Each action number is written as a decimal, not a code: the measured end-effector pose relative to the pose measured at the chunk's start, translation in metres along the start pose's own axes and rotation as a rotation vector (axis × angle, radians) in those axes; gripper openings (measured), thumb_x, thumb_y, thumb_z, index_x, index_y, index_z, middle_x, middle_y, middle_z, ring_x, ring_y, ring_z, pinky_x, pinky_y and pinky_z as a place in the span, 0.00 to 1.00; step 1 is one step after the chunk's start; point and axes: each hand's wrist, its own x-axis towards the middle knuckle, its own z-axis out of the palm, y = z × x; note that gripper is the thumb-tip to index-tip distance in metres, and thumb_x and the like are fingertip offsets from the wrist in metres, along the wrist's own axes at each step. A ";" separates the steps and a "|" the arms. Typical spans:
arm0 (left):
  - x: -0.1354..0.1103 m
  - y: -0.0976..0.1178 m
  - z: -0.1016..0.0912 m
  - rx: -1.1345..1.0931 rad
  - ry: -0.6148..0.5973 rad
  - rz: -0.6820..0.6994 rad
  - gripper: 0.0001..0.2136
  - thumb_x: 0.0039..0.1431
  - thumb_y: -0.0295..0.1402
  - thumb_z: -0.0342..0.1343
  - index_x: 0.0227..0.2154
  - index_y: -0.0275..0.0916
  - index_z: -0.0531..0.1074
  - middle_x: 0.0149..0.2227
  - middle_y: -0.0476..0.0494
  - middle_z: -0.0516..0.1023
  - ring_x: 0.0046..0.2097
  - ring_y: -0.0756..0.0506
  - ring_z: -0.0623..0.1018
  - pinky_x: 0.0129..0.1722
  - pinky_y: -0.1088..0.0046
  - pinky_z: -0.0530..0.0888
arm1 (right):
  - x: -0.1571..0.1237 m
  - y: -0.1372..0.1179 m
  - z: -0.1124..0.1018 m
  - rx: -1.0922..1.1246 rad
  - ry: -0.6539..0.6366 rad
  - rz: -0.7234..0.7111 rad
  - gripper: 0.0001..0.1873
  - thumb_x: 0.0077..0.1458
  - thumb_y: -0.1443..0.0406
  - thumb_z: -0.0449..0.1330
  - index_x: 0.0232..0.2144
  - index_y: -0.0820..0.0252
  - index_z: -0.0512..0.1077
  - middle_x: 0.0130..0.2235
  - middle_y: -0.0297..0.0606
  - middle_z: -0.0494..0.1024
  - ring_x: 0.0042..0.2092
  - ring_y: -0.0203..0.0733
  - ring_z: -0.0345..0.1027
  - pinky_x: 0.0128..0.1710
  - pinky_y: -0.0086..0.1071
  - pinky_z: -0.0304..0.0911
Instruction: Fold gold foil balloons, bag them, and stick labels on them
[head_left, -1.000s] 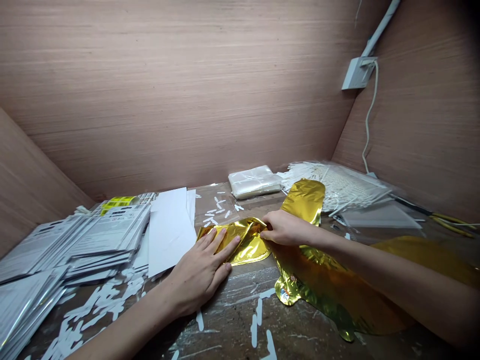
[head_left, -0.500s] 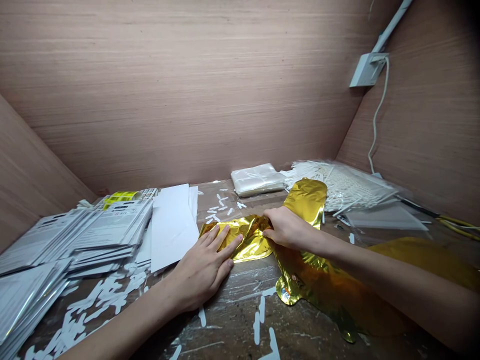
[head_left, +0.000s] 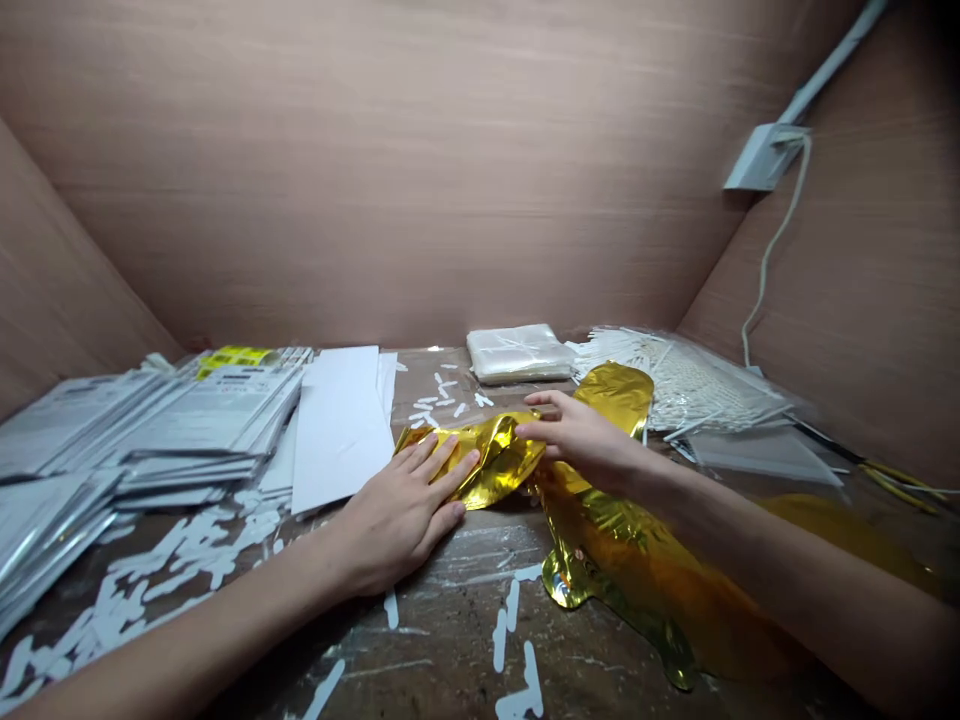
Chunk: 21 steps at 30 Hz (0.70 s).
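Observation:
A shiny gold foil balloon (head_left: pixel 501 475), flat and crumpled, lies across the middle of the table. Its left part is folded; a rounded end sticks up at the back, and the rest spreads to the right under my right forearm. My left hand (head_left: pixel 409 510) lies flat on the left end, fingers spread and pressing on the foil. Just over the fold hovers my right hand (head_left: pixel 581 435), its fingers apart and loosely bent, with no foil visibly pinched. Part of the balloon is hidden beneath the right arm.
Stacks of printed packets (head_left: pixel 202 420) and white sheets (head_left: pixel 337 425) stand at left. White paper scraps (head_left: pixel 150 590) litter the table. At the back are a pile of clear bags (head_left: pixel 519 352) and a bag of white sticks (head_left: pixel 690 385). A socket box (head_left: pixel 765 157) hangs on the wall.
My right hand has let go of the foil fold and opened, lifting slightly. My left hand still presses the left end. The camera view has shifted a little.

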 end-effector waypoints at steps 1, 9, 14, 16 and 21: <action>0.000 0.001 0.001 -0.015 -0.006 -0.012 0.29 0.75 0.48 0.39 0.73 0.44 0.50 0.75 0.40 0.47 0.75 0.35 0.50 0.72 0.50 0.52 | -0.001 0.000 0.000 0.194 -0.056 0.060 0.23 0.61 0.61 0.60 0.56 0.65 0.68 0.49 0.51 0.79 0.45 0.46 0.78 0.42 0.36 0.75; 0.000 0.017 -0.001 -0.049 -0.004 -0.035 0.36 0.72 0.56 0.37 0.71 0.35 0.55 0.74 0.34 0.51 0.75 0.35 0.51 0.72 0.50 0.52 | 0.004 0.009 0.004 0.487 -0.106 0.236 0.17 0.50 0.60 0.73 0.39 0.63 0.77 0.44 0.48 0.81 0.39 0.42 0.77 0.33 0.30 0.75; 0.006 0.022 0.003 0.002 0.077 -0.043 0.27 0.74 0.45 0.41 0.67 0.33 0.63 0.70 0.33 0.61 0.72 0.36 0.61 0.71 0.53 0.58 | 0.005 0.002 0.017 0.440 -0.053 0.137 0.22 0.49 0.66 0.71 0.47 0.63 0.73 0.42 0.46 0.82 0.35 0.41 0.76 0.31 0.32 0.74; 0.008 0.021 0.007 -0.005 0.120 -0.055 0.24 0.73 0.39 0.43 0.64 0.31 0.67 0.67 0.32 0.67 0.69 0.36 0.66 0.70 0.54 0.61 | 0.005 0.002 0.018 0.387 0.006 0.141 0.26 0.49 0.69 0.68 0.51 0.63 0.70 0.40 0.45 0.82 0.34 0.42 0.76 0.31 0.33 0.73; 0.010 0.022 0.014 -0.016 0.152 -0.077 0.22 0.71 0.31 0.42 0.61 0.27 0.68 0.63 0.29 0.73 0.65 0.37 0.72 0.67 0.56 0.66 | 0.003 0.011 0.015 0.350 -0.012 0.164 0.25 0.49 0.68 0.64 0.51 0.62 0.69 0.43 0.46 0.81 0.37 0.45 0.78 0.35 0.37 0.75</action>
